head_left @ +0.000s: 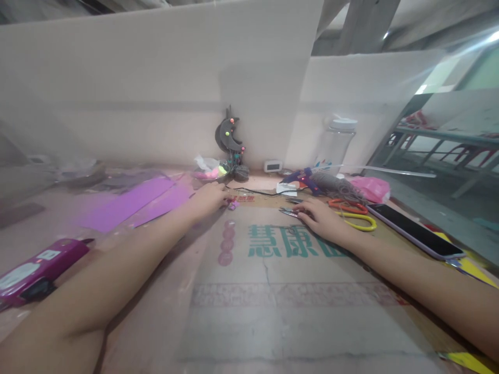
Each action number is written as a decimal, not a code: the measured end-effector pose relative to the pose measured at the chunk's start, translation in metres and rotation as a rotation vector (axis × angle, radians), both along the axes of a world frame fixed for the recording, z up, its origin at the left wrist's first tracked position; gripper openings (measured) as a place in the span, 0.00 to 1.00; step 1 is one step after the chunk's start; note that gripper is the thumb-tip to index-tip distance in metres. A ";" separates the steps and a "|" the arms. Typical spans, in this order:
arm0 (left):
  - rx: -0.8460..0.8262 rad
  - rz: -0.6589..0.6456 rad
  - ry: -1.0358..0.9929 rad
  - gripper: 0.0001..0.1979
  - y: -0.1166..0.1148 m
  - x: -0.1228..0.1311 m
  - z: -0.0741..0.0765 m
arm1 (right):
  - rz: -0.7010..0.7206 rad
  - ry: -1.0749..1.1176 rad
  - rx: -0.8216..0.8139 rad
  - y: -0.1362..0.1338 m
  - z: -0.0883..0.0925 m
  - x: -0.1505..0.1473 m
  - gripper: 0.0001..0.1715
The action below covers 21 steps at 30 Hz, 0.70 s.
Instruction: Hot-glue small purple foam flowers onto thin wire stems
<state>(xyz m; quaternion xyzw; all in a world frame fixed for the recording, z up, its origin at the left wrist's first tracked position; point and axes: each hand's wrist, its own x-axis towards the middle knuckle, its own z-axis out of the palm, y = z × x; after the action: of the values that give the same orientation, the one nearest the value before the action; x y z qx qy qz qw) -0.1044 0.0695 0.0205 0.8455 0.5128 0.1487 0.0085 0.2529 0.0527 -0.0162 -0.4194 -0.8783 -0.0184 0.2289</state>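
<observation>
My left hand reaches to the far middle of the work surface, fingers closed in a pinch at a small pink-purple piece. The piece's exact shape is too small to make out. My right hand rests lower on the right, its fingers bent over the metal blades of scissors. Behind that hand show an orange handle and a yellow handle; how blades and handles join is hidden under the hand. Beneath both hands lies a printed cardboard sheet with green characters.
Purple sheets and a magenta device lie left. At the back stand a dark crescent pincushion, a small display and a clear bottle. A glue gun, grey yarn and phone are right.
</observation>
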 end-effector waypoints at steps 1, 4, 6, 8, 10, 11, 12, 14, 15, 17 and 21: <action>0.032 -0.016 0.074 0.13 0.002 0.000 -0.002 | -0.001 -0.004 0.002 0.000 0.000 0.000 0.14; 0.086 -0.019 0.175 0.11 0.005 -0.001 -0.004 | -0.008 -0.010 0.001 -0.001 0.001 -0.001 0.15; 0.097 0.007 0.153 0.09 0.004 -0.001 -0.003 | -0.013 -0.013 -0.005 -0.002 0.001 -0.001 0.15; 0.107 0.039 0.123 0.08 0.001 0.000 0.000 | -0.013 -0.013 -0.006 -0.002 0.002 -0.001 0.15; 0.117 0.081 0.080 0.08 -0.002 0.000 0.004 | -0.008 -0.012 -0.003 -0.002 0.002 -0.001 0.15; 0.123 0.102 0.058 0.09 -0.004 0.001 0.007 | -0.005 -0.012 -0.003 -0.002 0.002 -0.001 0.15; 0.130 0.123 0.033 0.10 -0.006 0.002 0.010 | -0.002 -0.012 -0.002 -0.002 0.002 -0.001 0.15; 0.137 0.149 -0.033 0.11 -0.011 0.009 0.015 | 0.000 -0.011 -0.001 -0.002 0.002 -0.001 0.15; 0.124 0.137 -0.140 0.10 -0.014 0.015 0.018 | 0.000 -0.010 -0.002 -0.002 0.002 -0.001 0.15; 0.007 0.068 -0.397 0.09 -0.025 0.031 0.020 | -0.002 -0.007 -0.004 -0.002 0.002 -0.002 0.14; -0.318 -0.161 -0.792 0.10 -0.059 0.077 0.008 | -0.010 -0.013 -0.006 -0.002 0.001 -0.002 0.14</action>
<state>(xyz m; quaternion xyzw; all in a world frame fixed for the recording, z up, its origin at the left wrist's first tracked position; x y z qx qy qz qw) -0.0279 0.0100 0.0287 0.7487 0.4190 0.3796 0.3461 0.2513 0.0505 -0.0149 -0.4245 -0.8777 -0.0196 0.2217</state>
